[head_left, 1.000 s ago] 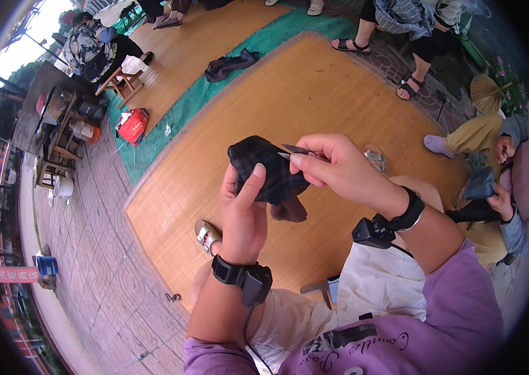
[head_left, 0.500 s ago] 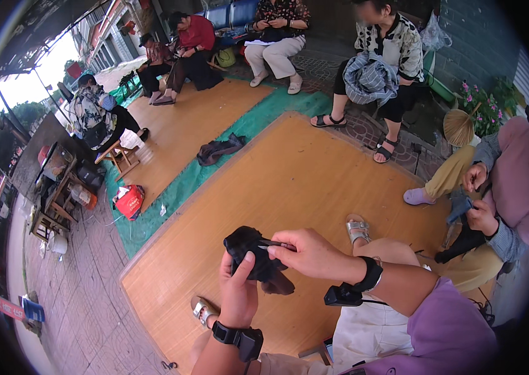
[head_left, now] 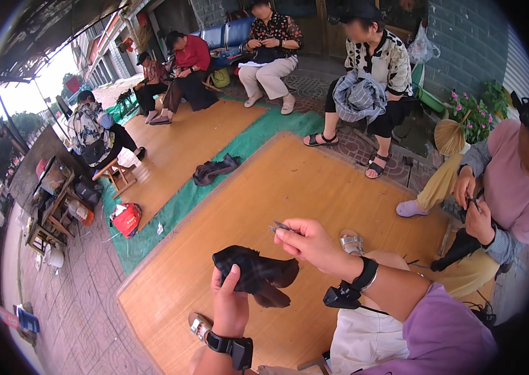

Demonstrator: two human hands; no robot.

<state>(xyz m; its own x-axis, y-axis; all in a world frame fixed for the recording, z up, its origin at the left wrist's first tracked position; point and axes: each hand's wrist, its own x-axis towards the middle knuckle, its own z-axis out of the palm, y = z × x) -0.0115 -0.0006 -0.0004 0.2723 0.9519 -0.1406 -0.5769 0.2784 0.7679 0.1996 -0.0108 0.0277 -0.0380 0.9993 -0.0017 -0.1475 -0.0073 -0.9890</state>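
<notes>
My left hand [head_left: 232,300] is closed on a dark plaid cloth [head_left: 246,267], thumb on its near side. Thin brownish flaps [head_left: 277,286] of the cloth hang out to the right. Above and to the right, my right hand [head_left: 311,244] pinches a small two-pointed metal tool [head_left: 281,227], its tips aimed left and clear of the cloth. Whether the tool is snips or tweezers I cannot tell. Both wrists wear black strapped devices.
An orange-brown mat [head_left: 314,181] spreads ahead, beside a green sheet [head_left: 277,128] bearing a dark crumpled cloth [head_left: 216,169]. A red bag [head_left: 127,220] stands left. Close on my right, a seated person [head_left: 496,181] handles dark material; several others sit farther off.
My right hand has drawn the tool up and away from the cloth. My left hand has shifted slightly down and left, and the cloth's brownish flaps now spread out to the right.
</notes>
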